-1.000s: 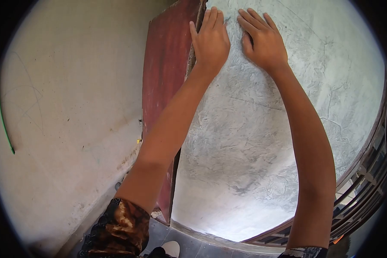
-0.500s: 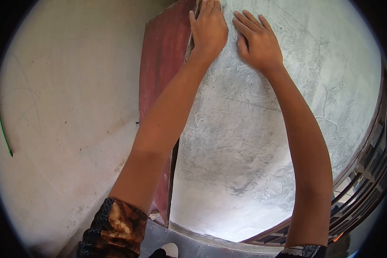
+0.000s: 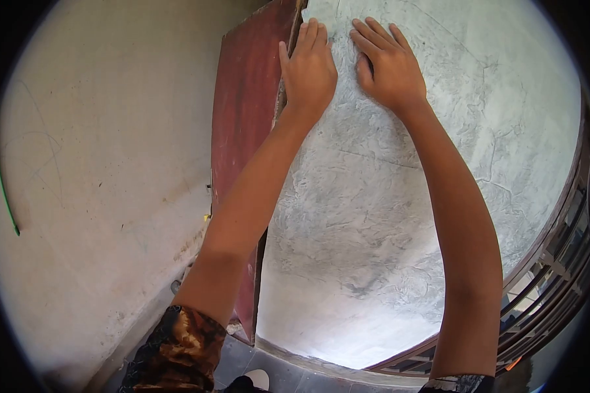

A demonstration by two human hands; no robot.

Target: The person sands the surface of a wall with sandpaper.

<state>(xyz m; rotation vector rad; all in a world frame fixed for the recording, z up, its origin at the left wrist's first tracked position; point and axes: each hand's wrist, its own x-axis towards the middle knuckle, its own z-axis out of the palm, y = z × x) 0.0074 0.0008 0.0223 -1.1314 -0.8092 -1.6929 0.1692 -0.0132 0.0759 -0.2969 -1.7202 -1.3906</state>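
Both hands are flat against a grey-white mottled wall surface (image 3: 367,203) with crease-like lines in it. My left hand (image 3: 310,73) rests along the surface's left border, fingers stretched upward and thumb out to the side, beside the edge of a dark red door (image 3: 249,98). A short way to the right, my right hand (image 3: 392,71) lies with its fingers spread and pointing up and left. Neither hand holds anything. The two hands are apart, with a narrow strip of the wall showing between them.
A plain beige wall (image 3: 111,150) stands at the left, with a green strip (image 3: 5,190) near its outer edge. Dark barred framework (image 3: 550,281) curves along the lower right. Below are grey floor tiles (image 3: 288,373) and a pale shoe tip (image 3: 259,378).
My left hand has slid down and slightly left along the wall, so its fingertips now show. My right hand stays almost in place, a little to the left.
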